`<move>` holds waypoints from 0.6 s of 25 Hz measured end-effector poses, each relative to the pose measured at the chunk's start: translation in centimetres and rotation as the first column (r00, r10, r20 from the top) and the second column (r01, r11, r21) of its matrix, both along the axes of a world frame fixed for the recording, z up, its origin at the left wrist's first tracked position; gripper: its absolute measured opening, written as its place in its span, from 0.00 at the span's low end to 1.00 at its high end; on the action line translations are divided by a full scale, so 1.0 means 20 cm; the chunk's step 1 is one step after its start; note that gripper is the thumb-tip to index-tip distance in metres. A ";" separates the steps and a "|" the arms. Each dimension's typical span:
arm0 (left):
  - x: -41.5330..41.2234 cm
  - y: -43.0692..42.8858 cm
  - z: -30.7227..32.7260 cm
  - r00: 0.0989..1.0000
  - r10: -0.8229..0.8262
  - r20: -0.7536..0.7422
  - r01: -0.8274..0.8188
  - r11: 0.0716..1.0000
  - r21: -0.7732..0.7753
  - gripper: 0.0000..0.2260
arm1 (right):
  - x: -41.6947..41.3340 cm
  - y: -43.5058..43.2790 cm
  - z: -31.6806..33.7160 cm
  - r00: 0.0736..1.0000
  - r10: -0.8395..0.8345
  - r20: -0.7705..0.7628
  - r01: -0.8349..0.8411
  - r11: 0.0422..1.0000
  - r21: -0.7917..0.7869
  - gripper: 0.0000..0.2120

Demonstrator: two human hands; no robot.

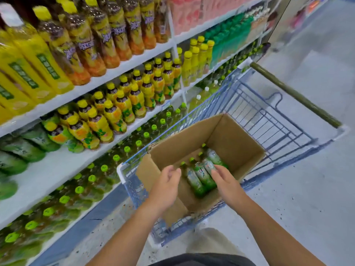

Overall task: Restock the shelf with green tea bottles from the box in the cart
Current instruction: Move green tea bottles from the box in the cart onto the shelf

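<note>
Left grip (pixel 165 186) is hovering over the near side of the cardboard box (pixel 230 137), fingers loosely curled and holding nothing. Right grip (pixel 227 182) is laying straight fingers on the green tea bottles (pixel 199 177), which are lying just ahead of it inside the box and are partly covered by it. The box is sitting in the blue wire cart (pixel 137 189). Left of both grips, the shelf (pixel 57 169) is carrying green-capped bottles (pixel 104 167) below and yellow-capped bottles (pixel 115 112) above, their labels too blurred to read.

Both forearms reach forward, left hand (pixel 165 187) loosely curled, right hand (pixel 227 182) with fingers (pixel 216 172) extended.
</note>
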State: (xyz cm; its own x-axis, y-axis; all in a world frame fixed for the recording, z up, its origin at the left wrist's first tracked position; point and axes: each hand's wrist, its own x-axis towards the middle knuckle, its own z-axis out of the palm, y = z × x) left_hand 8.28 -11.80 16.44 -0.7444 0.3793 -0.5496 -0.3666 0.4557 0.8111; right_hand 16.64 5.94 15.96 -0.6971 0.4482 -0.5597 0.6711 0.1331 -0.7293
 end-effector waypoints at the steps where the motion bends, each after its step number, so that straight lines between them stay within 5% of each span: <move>1: -0.01 0.10 -0.05 0.999 0.022 0.027 -0.021 0.999 -0.025 0.23 | -0.03 0.10 -0.04 0.999 0.028 0.028 -0.028 1.000 -0.012 0.26; 15: -0.23 0.75 -1.07 0.901 0.225 0.372 -0.093 0.936 -0.340 0.22 | -0.55 0.74 -1.01 0.825 0.421 0.378 -0.448 0.894 -0.017 0.26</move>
